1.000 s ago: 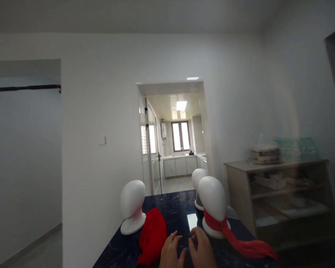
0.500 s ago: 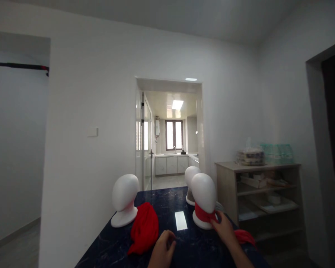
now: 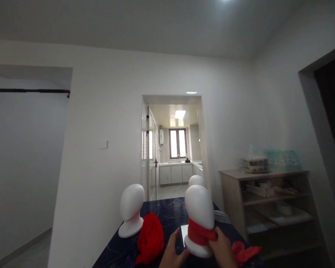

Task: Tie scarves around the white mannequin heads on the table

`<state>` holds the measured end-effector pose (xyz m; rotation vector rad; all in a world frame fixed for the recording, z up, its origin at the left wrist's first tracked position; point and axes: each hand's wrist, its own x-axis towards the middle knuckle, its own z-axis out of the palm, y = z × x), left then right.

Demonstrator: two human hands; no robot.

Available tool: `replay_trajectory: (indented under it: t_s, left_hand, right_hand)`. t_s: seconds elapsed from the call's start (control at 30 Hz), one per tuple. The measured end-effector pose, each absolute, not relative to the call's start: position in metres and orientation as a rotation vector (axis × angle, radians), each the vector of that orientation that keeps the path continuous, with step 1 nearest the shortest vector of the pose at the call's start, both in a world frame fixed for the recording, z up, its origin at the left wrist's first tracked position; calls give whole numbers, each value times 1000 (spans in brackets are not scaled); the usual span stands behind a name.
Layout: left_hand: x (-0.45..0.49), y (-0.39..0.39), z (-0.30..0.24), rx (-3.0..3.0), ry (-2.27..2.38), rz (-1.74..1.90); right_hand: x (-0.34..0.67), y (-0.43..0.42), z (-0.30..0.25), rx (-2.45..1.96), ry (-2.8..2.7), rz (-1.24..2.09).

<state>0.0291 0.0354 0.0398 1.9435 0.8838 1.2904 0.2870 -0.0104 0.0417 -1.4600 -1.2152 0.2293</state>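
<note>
Take the front white head [image 3: 199, 203] as the centre of your clock; a red scarf [image 3: 197, 232] goes around its neck, just above the flared white base, and the head stands upright on the dark blue table [image 3: 170, 212]. Your right hand [image 3: 221, 243] is at four o'clock, its grip narrow, pinching the scarf at the side of the neck; your left hand [image 3: 174, 251] is at half past seven, its grip wide, thumb close to the base, though you cannot tell whether it touches. Past your right wrist, at four, lies more red fabric [image 3: 244, 253]; your hand hides whether it joins the scarf. At nine stands the left white head [image 3: 131, 204], with a bunched red cloth [image 3: 151, 236] beside its base; at twelve the rear white head [image 3: 197, 181] stands partly hidden; toward two is a shelf unit [image 3: 231, 193].
</note>
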Motion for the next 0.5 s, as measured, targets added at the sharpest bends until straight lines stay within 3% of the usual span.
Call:
replay_trajectory:
  t_s: [0.2, 0.5]
  left_hand:
    - [58, 31, 57, 1560, 870, 1314]
    - [57, 3, 78, 1442, 871, 1454]
  right_hand:
    - [238, -46, 58, -1358, -1350, 467]
    - [222, -75, 70, -1101, -1576, 387]
